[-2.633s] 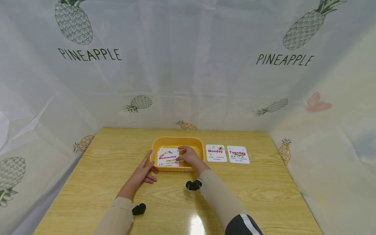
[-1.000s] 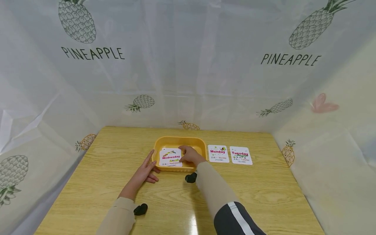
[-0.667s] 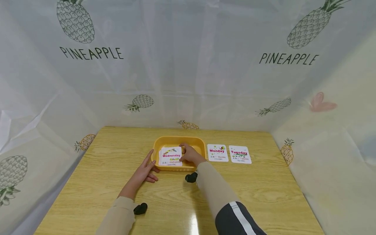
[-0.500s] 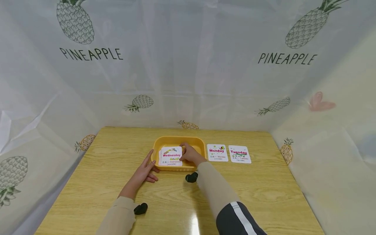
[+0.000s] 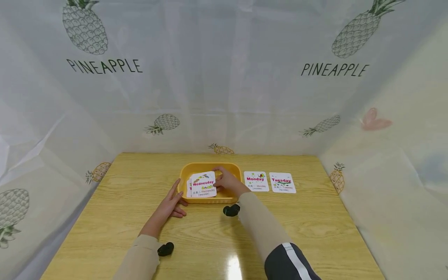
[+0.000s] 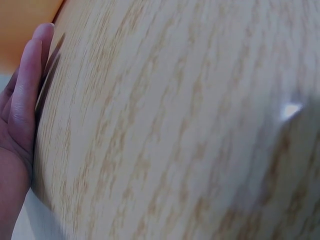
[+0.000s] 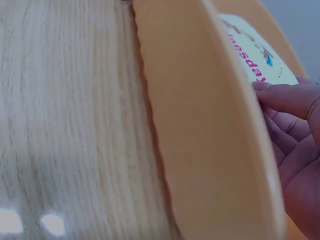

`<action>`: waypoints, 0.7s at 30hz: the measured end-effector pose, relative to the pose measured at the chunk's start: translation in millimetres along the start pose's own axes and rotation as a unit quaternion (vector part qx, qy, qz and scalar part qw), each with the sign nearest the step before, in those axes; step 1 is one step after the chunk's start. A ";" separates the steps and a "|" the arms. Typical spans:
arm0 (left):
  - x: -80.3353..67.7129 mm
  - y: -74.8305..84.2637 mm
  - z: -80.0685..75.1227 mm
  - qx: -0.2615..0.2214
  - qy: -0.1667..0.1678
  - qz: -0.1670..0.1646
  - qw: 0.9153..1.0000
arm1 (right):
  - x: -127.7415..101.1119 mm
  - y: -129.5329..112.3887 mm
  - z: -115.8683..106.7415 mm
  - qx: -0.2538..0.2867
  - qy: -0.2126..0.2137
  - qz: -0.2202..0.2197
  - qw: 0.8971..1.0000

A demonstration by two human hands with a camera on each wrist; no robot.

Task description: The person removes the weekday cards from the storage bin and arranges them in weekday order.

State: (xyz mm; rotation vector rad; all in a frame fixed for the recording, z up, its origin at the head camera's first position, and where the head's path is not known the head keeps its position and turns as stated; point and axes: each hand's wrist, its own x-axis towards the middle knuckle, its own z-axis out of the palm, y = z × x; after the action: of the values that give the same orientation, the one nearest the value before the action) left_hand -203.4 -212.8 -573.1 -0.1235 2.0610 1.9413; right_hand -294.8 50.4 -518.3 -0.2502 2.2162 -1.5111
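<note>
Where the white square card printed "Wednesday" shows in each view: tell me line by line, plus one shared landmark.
Head: the white square card printed "Wednesday" is slightly left and below centre, overlapping the left half of the yellow-orange rectangular plastic tray.
Left wrist: not in the picture.
Right wrist: the card is at upper right, partly hidden by the tray's wall.
Shared landmark: the tray, at top left in the left wrist view.

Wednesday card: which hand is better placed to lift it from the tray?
Probably the right hand: it pinches the Wednesday card by its edge, while the left hand touches the yellow tray.
</note>
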 end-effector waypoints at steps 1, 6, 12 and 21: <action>0.3 -0.4 -0.4 0.000 -0.001 0.001 1.000 | 0.0 -1.4 -0.7 0.003 -0.001 0.000 1.000; -0.5 1.3 -0.1 -0.004 0.001 0.000 1.000 | -2.5 -11.4 -6.2 0.015 0.000 0.004 1.000; -2.0 3.3 2.1 -0.003 0.003 -0.002 1.000 | -9.0 -18.0 -19.1 0.025 0.008 -0.006 1.000; -2.5 3.1 1.8 0.002 -0.001 0.002 1.000 | -20.6 -16.7 -41.5 0.057 0.025 -0.021 0.998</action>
State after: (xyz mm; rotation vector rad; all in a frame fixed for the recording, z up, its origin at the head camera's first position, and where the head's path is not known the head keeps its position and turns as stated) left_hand -201.6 -211.1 -569.5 -0.1154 2.0654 1.9385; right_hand -297.1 86.7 -485.1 -0.2273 2.1675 -1.6776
